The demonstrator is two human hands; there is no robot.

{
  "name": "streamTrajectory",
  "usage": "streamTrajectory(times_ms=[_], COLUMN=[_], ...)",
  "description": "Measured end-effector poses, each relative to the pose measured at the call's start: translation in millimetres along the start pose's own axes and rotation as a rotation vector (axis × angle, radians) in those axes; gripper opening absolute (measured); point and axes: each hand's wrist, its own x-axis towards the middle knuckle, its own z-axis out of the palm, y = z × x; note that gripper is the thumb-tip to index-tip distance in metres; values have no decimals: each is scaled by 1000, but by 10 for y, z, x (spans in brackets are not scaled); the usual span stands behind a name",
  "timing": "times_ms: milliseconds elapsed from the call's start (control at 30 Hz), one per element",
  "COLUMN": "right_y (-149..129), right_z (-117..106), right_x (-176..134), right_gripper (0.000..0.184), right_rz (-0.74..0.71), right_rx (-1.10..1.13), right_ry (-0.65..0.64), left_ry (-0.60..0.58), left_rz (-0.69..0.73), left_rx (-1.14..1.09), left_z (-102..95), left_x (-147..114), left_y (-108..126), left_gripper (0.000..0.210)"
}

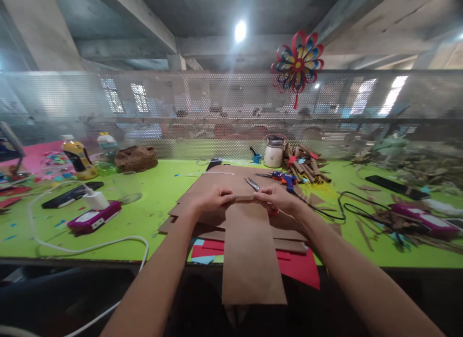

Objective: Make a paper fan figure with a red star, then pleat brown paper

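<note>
A long strip of brown kraft paper (251,255) hangs toward me over the table's front edge. My left hand (217,199) pinches its far left corner, and my right hand (277,198) pinches the far right corner. Between them the far end shows a narrow folded or rolled band. Beneath lie several larger brown paper sheets (202,187), stacked unevenly. Scissors (252,184) rest on the stack just beyond my hands, their blades pointing away; the handles are mostly hidden. Under the stack, red paper (300,269) sticks out at the front edge.
A blue glue gun (285,179) with a black cable lies beyond my right hand. Rolled brown paper pieces (307,163) and a white jar (274,152) stand behind. Left are a purple power strip (94,217), a clear cup (127,188) and a yellow bottle (79,158).
</note>
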Motion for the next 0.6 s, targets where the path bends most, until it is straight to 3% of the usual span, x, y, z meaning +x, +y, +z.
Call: streamTrajectory(times_ms=[167,600], right_y=[26,-18], right_z=[45,118], right_x=[32,4], right_gripper=[39,40], right_rz=[-14,30], right_rx=[72,235], right_ry=[143,160], left_ry=[13,-77], left_rz=[6,23], left_rx=[-26,-46], left_z=[-15,-38], left_x=[14,6], left_y=[-76,-112], left_gripper=[34,35])
